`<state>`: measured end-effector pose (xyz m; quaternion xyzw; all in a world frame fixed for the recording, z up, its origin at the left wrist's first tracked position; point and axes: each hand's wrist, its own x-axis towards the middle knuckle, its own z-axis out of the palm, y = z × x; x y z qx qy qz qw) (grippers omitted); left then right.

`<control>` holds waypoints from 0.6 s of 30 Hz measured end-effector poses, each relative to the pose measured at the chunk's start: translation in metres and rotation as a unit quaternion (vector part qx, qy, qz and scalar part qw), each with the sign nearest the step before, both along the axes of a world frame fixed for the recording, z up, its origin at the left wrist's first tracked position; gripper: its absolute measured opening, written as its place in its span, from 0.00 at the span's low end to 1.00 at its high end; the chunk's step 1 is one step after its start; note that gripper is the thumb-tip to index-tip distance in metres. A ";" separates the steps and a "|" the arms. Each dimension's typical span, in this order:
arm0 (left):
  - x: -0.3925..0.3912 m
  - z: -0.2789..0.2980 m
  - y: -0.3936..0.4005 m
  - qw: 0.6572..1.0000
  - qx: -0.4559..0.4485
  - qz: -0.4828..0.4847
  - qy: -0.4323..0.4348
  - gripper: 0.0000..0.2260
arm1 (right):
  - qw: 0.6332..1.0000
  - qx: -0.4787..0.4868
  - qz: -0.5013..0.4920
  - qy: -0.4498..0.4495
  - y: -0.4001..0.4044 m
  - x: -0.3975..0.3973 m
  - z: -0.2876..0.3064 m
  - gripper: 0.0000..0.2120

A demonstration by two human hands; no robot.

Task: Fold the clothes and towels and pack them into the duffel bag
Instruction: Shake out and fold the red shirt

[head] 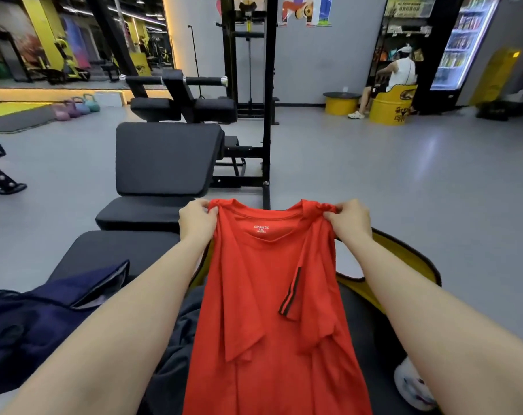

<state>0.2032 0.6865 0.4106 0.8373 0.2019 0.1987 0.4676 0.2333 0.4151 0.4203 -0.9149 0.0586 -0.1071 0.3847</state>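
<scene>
A red sports T-shirt (263,295) hangs in front of me, collar up, both sleeves folded inward over its body. My left hand (195,221) pinches the shirt's left shoulder and my right hand (350,220) pinches the right shoulder, holding it stretched between them. Behind and under the shirt lies the open duffel bag (404,259), black with a yellow lining, its right rim showing. Dark grey clothing (176,333) lies beneath the shirt's lower left part.
A navy garment (44,319) lies bunched on the black bench pad (110,250) at my left. A white printed item (412,384) sits at the lower right. Black gym benches (164,160) and a rack stand ahead. A person sits far right on a yellow drum.
</scene>
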 end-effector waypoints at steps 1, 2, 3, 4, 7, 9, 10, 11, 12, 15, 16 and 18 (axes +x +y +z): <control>0.010 -0.009 0.003 1.000 0.004 0.003 0.008 0.06 | 1.000 -0.004 0.004 0.004 0.004 0.011 -0.007 0.08; 0.018 -0.018 0.004 1.000 0.009 0.004 0.017 0.06 | 1.000 -0.009 0.007 0.011 0.007 0.020 -0.015 0.08; 0.025 -0.029 0.005 1.000 0.017 0.001 0.026 0.05 | 1.000 -0.012 0.008 0.018 0.010 0.028 -0.025 0.08; 0.030 -0.040 0.005 0.999 0.023 -0.003 0.034 0.04 | 1.000 -0.013 0.008 0.024 0.013 0.034 -0.036 0.08; 0.040 -0.069 0.002 0.998 0.035 -0.009 0.044 0.04 | 0.999 0.001 -0.003 0.038 0.018 0.046 -0.070 0.07; 0.042 -0.081 -0.002 0.998 0.056 -0.013 0.040 0.04 | 0.999 0.005 0.002 0.048 0.020 0.051 -0.091 0.07; 0.042 -0.084 -0.005 0.997 0.069 -0.017 0.036 0.04 | 0.998 0.010 0.006 0.055 0.021 0.053 -0.099 0.07; 0.042 -0.088 -0.006 0.996 0.082 -0.023 0.034 0.04 | 0.998 0.016 0.013 0.061 0.022 0.054 -0.107 0.07; 0.041 -0.092 -0.007 0.994 0.095 -0.030 0.040 0.06 | 0.997 0.021 0.024 0.066 0.023 0.053 -0.112 0.08; 0.029 -0.105 -0.005 0.989 0.116 -0.051 0.078 0.09 | 0.994 0.030 0.052 0.087 0.026 0.046 -0.124 0.13; 0.024 -0.108 -0.004 0.988 0.110 -0.062 0.093 0.11 | 0.993 0.033 0.058 0.094 0.027 0.041 -0.125 0.14; 0.013 -0.115 -0.004 0.984 0.096 -0.085 0.127 0.17 | 0.991 0.037 0.077 0.103 0.026 0.028 -0.124 0.17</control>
